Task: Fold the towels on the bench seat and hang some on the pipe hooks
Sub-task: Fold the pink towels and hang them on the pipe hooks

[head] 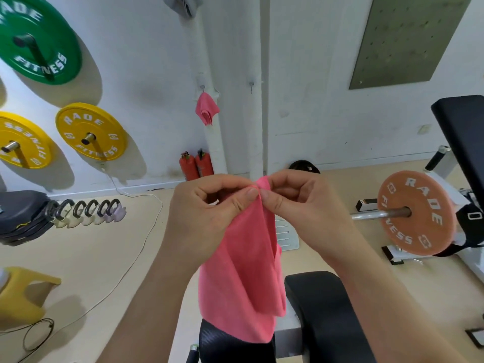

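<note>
A pink towel (241,271) hangs from both my hands in front of me, over the black bench seat (322,310). My left hand (207,213) and my right hand (296,205) pinch its top edge together, fingertips touching at the towel's upper corner. A second pink towel (207,108) hangs folded from a hook on the white wall pipe (212,142). Another small hook (251,85) on the thicker pipe to the right is bare.
Green and yellow weight plates (90,132) hang on the wall at left. Two red extinguishers (196,165) stand by the pipes. An orange plate on a barbell (416,213) sits right, with a bench backrest (463,142). A yellow stool (23,292) and cables lie left.
</note>
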The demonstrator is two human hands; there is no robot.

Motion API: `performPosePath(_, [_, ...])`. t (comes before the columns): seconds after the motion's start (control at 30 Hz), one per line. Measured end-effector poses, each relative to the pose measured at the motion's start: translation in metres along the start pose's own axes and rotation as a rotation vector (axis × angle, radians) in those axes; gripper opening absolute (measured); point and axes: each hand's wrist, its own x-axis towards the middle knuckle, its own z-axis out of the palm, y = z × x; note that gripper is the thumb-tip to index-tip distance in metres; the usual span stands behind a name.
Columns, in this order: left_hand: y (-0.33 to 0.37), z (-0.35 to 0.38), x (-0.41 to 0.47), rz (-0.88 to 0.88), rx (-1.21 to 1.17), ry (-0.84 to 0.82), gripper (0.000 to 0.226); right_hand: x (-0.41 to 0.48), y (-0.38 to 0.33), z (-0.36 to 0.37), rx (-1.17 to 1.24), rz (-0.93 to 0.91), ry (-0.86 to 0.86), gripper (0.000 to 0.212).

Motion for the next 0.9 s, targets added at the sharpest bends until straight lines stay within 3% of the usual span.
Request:
performPosePath(0.2, [0.004, -0.004, 0.005, -0.015, 0.009, -0.053, 0.012, 0.002, -0.012, -0.005, -0.062, -0.001, -0.017, 0.008])
performPosePath(0.57, [0.008, 0.002, 0.013, 0.064, 0.052, 0.023, 0.015, 0.006, -0.021, -0.006, -0.182, -0.091, -0.066, 0.031])
performPosePath(0.9, [0.005, 0.002, 0.014, 0.051, 0.002, -0.052, 0.016, 0.004, -0.022, -0.01, -0.131, -0.118, -0.065, 0.024])
